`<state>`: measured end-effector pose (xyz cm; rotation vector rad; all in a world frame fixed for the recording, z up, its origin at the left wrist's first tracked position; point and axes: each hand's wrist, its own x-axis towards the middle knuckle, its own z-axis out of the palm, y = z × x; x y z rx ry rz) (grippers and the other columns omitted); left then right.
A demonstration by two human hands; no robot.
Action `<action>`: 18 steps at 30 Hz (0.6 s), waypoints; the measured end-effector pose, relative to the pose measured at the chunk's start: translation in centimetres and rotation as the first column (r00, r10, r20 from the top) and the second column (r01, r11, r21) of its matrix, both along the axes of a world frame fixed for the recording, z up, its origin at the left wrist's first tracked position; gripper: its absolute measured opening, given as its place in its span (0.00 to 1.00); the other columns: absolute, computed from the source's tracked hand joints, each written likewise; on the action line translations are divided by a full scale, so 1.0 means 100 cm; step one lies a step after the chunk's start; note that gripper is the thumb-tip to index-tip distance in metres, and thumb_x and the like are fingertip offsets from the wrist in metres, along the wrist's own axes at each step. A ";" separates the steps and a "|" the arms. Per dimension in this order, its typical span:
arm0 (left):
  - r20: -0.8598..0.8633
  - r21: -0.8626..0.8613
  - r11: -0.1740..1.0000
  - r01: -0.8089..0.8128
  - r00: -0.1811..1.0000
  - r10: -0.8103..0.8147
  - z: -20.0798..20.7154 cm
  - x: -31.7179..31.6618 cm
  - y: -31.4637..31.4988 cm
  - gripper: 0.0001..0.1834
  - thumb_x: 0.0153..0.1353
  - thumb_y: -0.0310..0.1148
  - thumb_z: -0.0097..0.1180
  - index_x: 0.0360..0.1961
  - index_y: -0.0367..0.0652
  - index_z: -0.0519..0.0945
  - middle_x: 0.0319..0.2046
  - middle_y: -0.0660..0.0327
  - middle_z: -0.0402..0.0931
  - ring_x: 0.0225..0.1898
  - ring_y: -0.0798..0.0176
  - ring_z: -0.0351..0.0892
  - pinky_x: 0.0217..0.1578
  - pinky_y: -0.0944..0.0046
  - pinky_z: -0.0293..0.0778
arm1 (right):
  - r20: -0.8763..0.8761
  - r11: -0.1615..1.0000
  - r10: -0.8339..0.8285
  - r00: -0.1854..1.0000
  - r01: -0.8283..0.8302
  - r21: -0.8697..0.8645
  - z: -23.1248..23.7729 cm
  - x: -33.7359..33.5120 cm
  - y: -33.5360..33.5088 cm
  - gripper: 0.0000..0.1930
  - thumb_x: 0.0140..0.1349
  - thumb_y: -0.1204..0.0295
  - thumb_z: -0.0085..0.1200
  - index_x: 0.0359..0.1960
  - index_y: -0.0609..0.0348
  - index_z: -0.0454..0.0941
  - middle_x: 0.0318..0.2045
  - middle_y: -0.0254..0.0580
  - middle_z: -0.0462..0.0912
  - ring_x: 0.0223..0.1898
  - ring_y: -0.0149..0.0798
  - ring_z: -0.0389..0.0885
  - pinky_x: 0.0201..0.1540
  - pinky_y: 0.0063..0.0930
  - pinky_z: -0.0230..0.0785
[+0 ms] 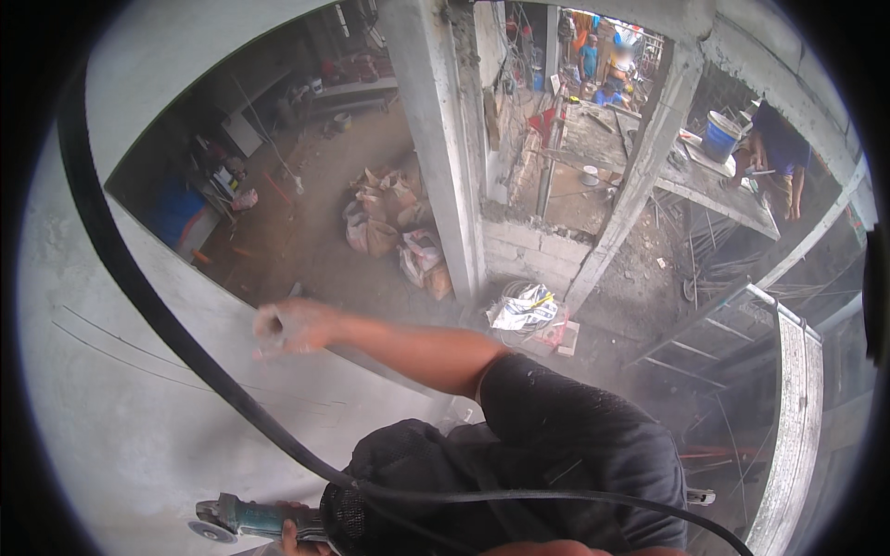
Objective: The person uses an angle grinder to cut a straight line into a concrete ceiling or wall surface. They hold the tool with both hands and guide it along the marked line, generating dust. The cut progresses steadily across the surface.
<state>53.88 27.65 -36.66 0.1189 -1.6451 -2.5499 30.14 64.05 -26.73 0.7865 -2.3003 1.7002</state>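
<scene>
Head view: sacks (389,218) of tan paper are seen heaped on the dirt floor below, beside a grey concrete column (440,139); a blue bucket (720,135) is set on a ledge. The right hand (283,329), dusted white, is clenched against a smooth grey concrete wall (139,435). A teal angle grinder (243,521) is gripped by the left hand (295,537) at the lower edge, its black cord (167,324) looped upward.

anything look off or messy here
Yes: the air is hazy with dust. The angle grinder cable loops loosely across the grey wall, and torn sacks lie heaped on the dirt floor below.
</scene>
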 end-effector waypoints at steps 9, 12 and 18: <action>0.071 0.019 0.993 -0.118 0.991 0.117 -0.009 -0.013 -0.010 0.36 0.61 0.36 0.71 0.69 0.33 0.76 0.49 0.52 0.84 0.48 0.53 0.86 0.51 0.52 0.84 | -0.557 0.851 -0.524 0.644 0.401 -0.337 0.255 -0.053 -0.003 0.42 0.56 0.45 0.78 0.60 0.69 0.80 0.54 0.66 0.82 0.66 0.62 0.77 0.70 0.47 0.72; 0.065 0.038 0.991 -0.131 0.990 0.129 -0.008 -0.033 -0.010 0.36 0.61 0.36 0.71 0.69 0.34 0.76 0.49 0.52 0.84 0.47 0.53 0.86 0.50 0.53 0.84 | -0.777 0.760 -0.586 0.231 0.489 -0.428 0.348 -0.106 -0.023 0.42 0.56 0.44 0.76 0.60 0.71 0.81 0.54 0.71 0.81 0.70 0.66 0.71 0.74 0.49 0.69; 0.105 0.068 0.969 -0.237 0.968 0.229 -0.021 -0.043 -0.022 0.35 0.62 0.37 0.70 0.69 0.35 0.76 0.48 0.53 0.83 0.46 0.54 0.86 0.49 0.53 0.84 | -0.852 0.693 -0.523 0.021 0.592 -0.411 0.400 -0.199 -0.096 0.44 0.58 0.42 0.73 0.62 0.73 0.78 0.57 0.74 0.77 0.72 0.68 0.70 0.75 0.52 0.67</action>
